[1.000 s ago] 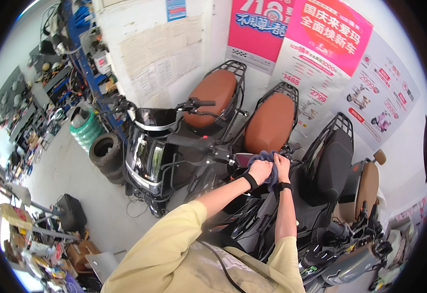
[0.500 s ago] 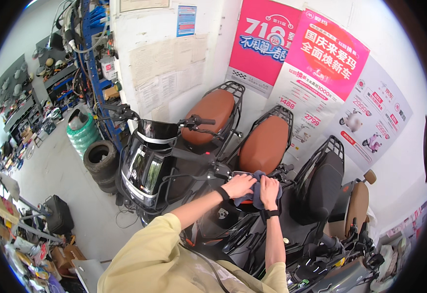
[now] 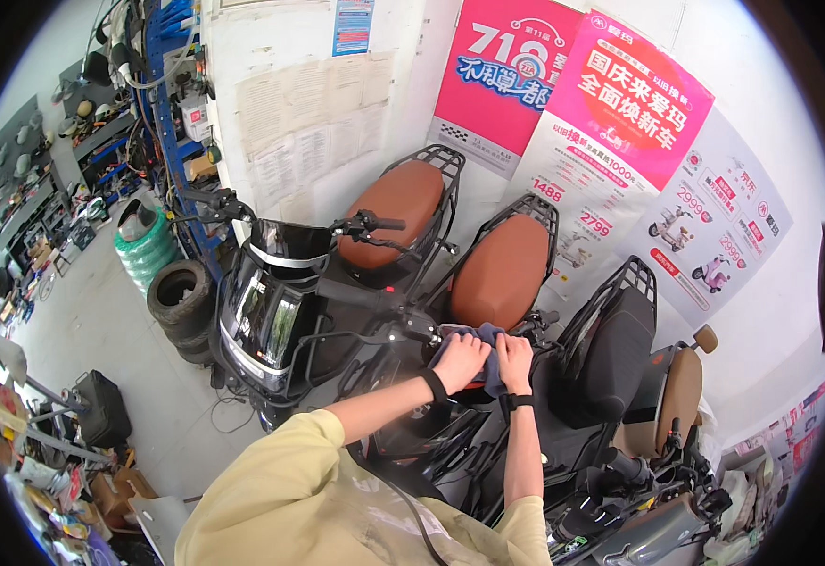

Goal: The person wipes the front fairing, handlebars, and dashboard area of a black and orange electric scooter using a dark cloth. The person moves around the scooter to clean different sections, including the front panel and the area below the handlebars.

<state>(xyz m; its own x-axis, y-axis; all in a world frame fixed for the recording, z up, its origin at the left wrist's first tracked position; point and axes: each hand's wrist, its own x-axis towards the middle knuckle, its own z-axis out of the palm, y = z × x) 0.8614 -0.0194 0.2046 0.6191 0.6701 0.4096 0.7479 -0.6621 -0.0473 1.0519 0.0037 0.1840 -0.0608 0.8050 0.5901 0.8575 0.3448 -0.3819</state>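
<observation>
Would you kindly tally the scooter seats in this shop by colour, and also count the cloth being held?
Brown seats: 2, one by the wall and one beside it
Black seats: 1
Blue-grey cloths: 1, under the left hand and right hand
Total: 4
</observation>
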